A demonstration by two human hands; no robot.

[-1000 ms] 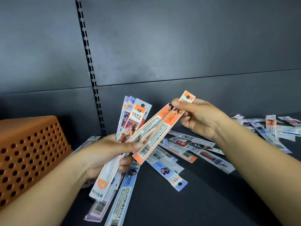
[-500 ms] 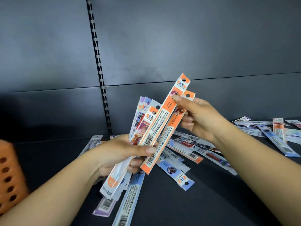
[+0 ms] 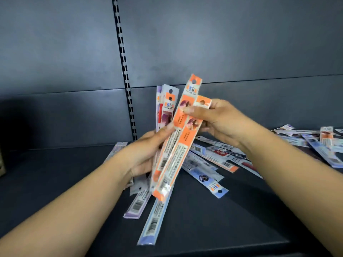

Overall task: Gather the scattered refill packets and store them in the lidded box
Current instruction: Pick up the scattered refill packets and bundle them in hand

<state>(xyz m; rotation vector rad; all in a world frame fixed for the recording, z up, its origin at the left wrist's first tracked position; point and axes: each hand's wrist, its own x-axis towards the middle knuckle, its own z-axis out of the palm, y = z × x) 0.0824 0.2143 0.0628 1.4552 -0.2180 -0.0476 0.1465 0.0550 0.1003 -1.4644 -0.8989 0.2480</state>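
My left hand (image 3: 146,153) grips a bundle of refill packets (image 3: 168,108), held nearly upright above the dark shelf. My right hand (image 3: 217,119) pinches the top of two orange packets (image 3: 178,145) at the front of that bundle, thumb on their face. Several more packets (image 3: 209,164) lie scattered flat on the shelf under and behind my hands, with another group (image 3: 319,143) at the far right. A blue packet (image 3: 156,216) and a purple one (image 3: 137,204) lie in front, below the bundle. The box is almost out of view; only a sliver (image 3: 1,164) shows at the left edge.
The dark shelf board (image 3: 55,173) runs left to right, with its front edge near the bottom right. A dark back panel with a slotted upright rail (image 3: 123,62) stands behind.
The orange packets swung from slanted to nearly upright against the bundle. The camera turned right, so the orange perforated box slid out of view at the left.
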